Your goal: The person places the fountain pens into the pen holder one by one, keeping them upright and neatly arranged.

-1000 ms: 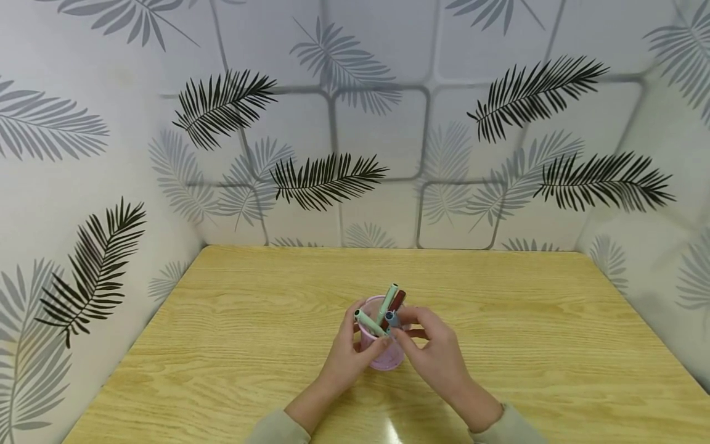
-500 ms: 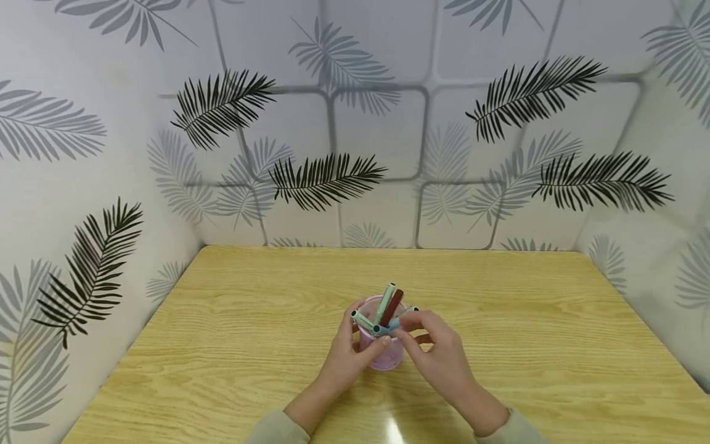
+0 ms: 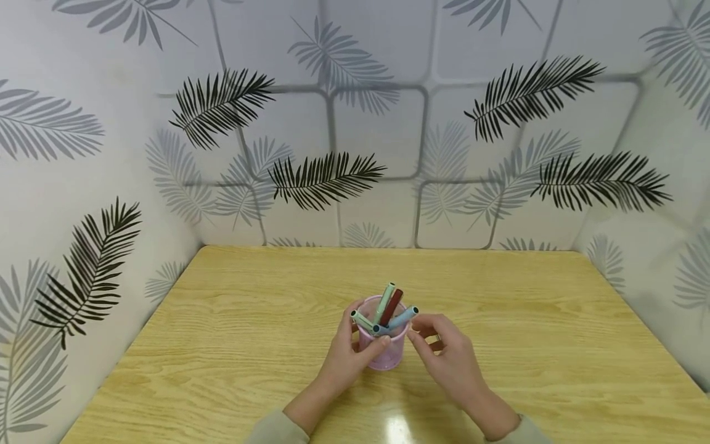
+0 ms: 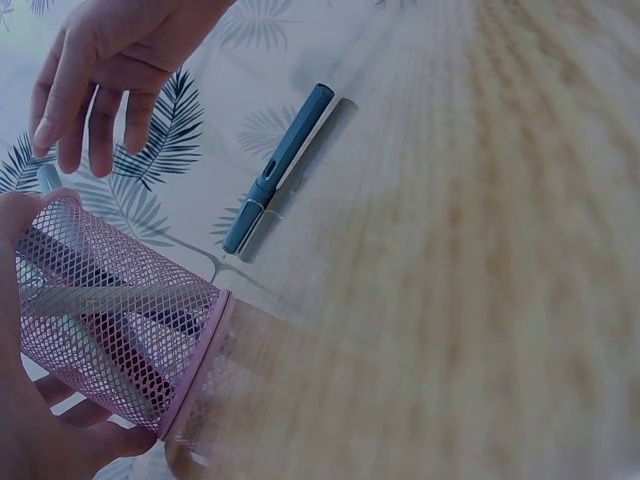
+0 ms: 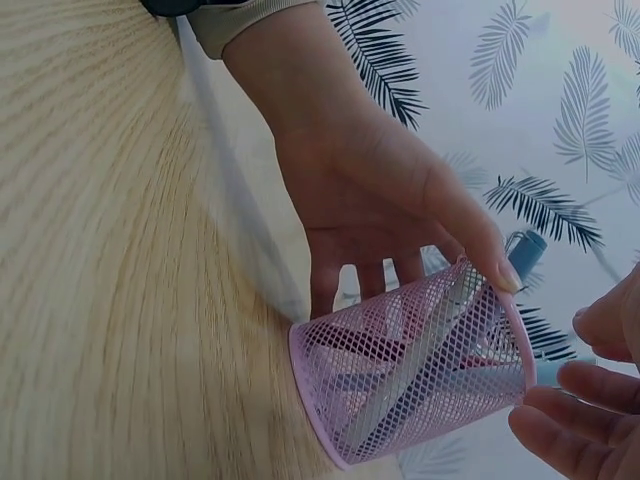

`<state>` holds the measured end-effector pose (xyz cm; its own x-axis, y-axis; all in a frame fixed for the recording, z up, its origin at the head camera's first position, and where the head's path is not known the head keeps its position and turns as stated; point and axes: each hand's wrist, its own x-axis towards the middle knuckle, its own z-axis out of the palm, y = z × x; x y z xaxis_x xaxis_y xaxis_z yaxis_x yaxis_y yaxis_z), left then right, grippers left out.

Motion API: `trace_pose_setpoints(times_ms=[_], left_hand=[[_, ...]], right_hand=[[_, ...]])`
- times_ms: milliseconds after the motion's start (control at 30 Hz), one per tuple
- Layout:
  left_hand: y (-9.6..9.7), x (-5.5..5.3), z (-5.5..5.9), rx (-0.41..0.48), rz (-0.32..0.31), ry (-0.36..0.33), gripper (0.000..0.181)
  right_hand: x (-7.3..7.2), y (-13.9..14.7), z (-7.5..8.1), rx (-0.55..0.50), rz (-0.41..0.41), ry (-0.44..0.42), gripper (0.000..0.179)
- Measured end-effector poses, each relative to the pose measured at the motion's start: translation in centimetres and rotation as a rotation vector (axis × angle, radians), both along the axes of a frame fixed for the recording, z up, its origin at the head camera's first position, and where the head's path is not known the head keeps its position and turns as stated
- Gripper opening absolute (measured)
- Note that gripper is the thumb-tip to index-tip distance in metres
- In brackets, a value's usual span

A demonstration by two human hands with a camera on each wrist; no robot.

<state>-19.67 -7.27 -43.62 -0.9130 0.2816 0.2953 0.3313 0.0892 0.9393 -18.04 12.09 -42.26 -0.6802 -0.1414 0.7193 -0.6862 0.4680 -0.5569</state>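
Note:
A pink mesh pen holder (image 3: 390, 356) stands on the table, and my left hand (image 3: 342, 356) grips it, thumb at the near rim. Pens lean in several directions inside: a pale green pen (image 3: 385, 302), a dark red pen (image 3: 393, 306), a second green pen (image 3: 362, 320), a light blue pen (image 3: 404, 317) and a darker blue pen (image 3: 381, 330). My right hand (image 3: 448, 356) is at the right of the rim, loosely curved with nothing held. In the left wrist view its fingers hang apart from the holder. A teal pen (image 4: 280, 168) also shows there, beside the holder.
The wood-grain table (image 3: 249, 320) spreads around the holder. A leaf-patterned wall (image 3: 383, 135) closes off its back, with similar walls at left and right.
The darker blue pen tipped leftward onto the near rim. My right hand let go of the blue pens and moved right, away from the holder. My left hand kept its grip.

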Motion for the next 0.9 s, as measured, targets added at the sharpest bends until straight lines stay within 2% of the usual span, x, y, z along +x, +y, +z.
trace_pose_setpoints(times_ms=[200, 333, 700, 900], left_hand=[[0.0, 0.0, 0.2, 0.003, -0.004, -0.012, 0.072], [0.0, 0.1, 0.2, 0.002, -0.002, -0.019, 0.072], [0.1, 0.1, 0.0, 0.006, 0.008, -0.035, 0.072], [0.1, -0.1, -0.1, -0.002, 0.009, -0.042, 0.073]], right_hand=[[-0.2, 0.8, -0.4, 0.02, -0.046, -0.003, 0.024], [-0.3, 1.3, -0.8, 0.041, -0.069, -0.036, 0.026], [-0.4, 2.5, -1.5, 0.11, -0.159, -0.174, 0.023], [-0.6, 3.0, -1.6, 0.137, -0.182, -0.281, 0.021]])
